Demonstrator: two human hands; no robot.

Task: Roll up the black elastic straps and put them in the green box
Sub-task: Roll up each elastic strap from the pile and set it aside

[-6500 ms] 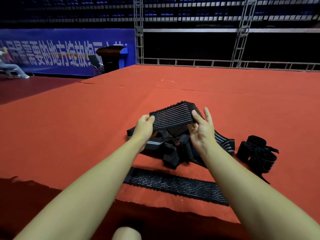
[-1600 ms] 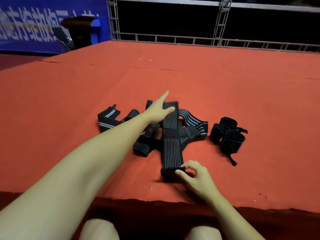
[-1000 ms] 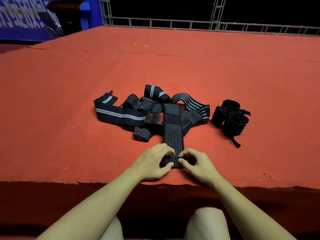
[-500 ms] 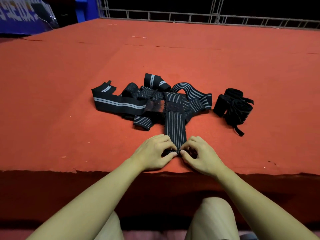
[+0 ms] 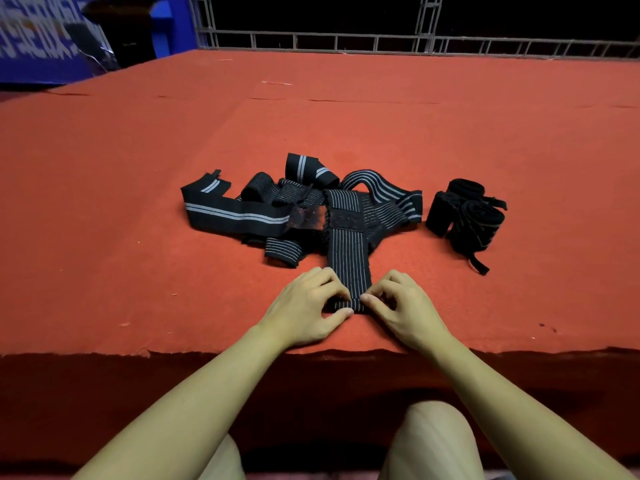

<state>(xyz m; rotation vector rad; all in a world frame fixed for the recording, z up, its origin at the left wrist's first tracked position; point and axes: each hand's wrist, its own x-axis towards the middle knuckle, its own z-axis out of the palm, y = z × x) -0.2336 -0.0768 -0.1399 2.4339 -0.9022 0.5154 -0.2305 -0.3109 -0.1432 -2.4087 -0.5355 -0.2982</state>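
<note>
The black elastic strap [image 5: 349, 251] lay flat on the red counter [image 5: 104, 209], its far end across the loose pile of straps [image 5: 298, 206]; both the left hand [image 5: 308, 308] and right hand [image 5: 403, 306] pinched its near, partly rolled end, each grip closed on it, with rolled straps [image 5: 465, 213] lying apart at right

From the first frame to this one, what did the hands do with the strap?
The strap, earlier held up in both hands, now lies flat; left hand and right hand pinch its near end, starting a roll. The loose pile was reshuffled; the rolled straps stayed put.
</note>
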